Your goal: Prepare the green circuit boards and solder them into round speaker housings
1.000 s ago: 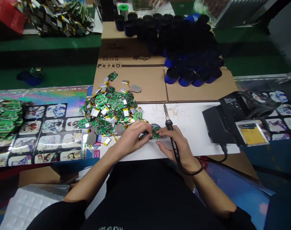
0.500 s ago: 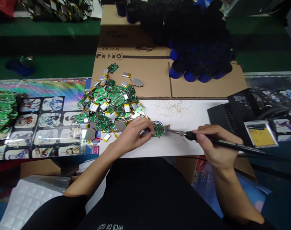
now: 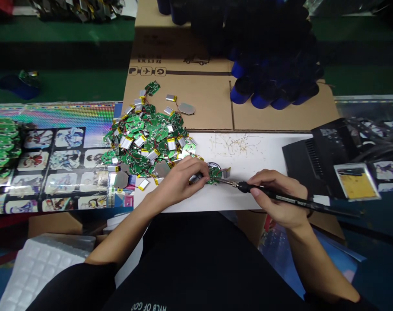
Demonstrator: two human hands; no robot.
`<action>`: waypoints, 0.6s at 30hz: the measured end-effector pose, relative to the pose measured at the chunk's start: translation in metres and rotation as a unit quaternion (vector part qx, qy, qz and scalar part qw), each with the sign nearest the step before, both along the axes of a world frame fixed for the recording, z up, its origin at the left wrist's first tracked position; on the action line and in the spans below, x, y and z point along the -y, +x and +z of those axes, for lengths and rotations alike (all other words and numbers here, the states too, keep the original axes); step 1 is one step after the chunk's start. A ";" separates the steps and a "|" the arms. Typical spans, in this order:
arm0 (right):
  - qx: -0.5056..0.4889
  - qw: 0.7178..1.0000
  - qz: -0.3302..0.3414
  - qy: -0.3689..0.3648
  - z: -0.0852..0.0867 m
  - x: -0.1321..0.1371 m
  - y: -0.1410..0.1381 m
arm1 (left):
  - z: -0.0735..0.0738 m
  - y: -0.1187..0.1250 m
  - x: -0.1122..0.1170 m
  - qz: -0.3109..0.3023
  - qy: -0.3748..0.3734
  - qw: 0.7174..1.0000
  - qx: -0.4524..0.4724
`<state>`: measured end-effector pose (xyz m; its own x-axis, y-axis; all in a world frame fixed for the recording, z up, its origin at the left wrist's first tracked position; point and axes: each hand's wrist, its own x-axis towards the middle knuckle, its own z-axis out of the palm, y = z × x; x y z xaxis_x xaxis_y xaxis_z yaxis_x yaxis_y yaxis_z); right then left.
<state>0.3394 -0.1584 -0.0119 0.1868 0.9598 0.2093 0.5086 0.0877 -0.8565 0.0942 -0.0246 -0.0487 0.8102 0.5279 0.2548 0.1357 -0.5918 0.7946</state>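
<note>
In my right hand (image 3: 279,196) is a black soldering iron (image 3: 264,192), held like a pen, its metal tip pointing left onto a green circuit board (image 3: 213,176). My left hand (image 3: 186,178) pinches at the left edge of that board; what sits between the fingertips is mostly hidden, though something dark and silvery shows there. A round dark rim shows behind the board, and a small battery (image 3: 226,172) lies at its right. Just left of my left hand spreads a heap of circuit boards (image 3: 144,125) with silver, yellow-ended batteries wired to them.
Dark blue cups (image 3: 261,99) stand massed on a cardboard sheet (image 3: 196,103) at the back. Wire scraps (image 3: 237,144) litter the white work surface (image 3: 264,151). To the right are a black soldering station (image 3: 313,155) and a yellow sponge tray (image 3: 356,181). More boards (image 3: 4,147) are stacked far left.
My right hand has moved left, bringing the iron's tip from the board's right side onto the board. My left hand stays in nearly the same place.
</note>
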 end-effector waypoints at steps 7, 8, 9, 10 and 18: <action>0.004 1.000 0.019 -0.005 0.000 0.000 0.001 | 0.000 0.001 0.000 -0.003 0.006 1.000 0.005; 0.004 1.000 0.018 -0.004 0.000 0.000 0.001 | -0.001 0.000 0.000 -0.004 0.006 1.000 0.005; 0.005 1.000 0.018 -0.003 -0.001 0.000 0.001 | -0.001 0.000 0.000 -0.004 0.005 1.000 0.004; 0.006 1.000 0.019 -0.003 -0.001 0.000 0.001 | -0.001 0.000 0.000 -0.004 0.004 1.000 0.003; 0.030 0.999 0.041 0.018 -0.002 0.001 0.003 | 0.000 0.000 0.000 -0.004 0.004 1.000 0.006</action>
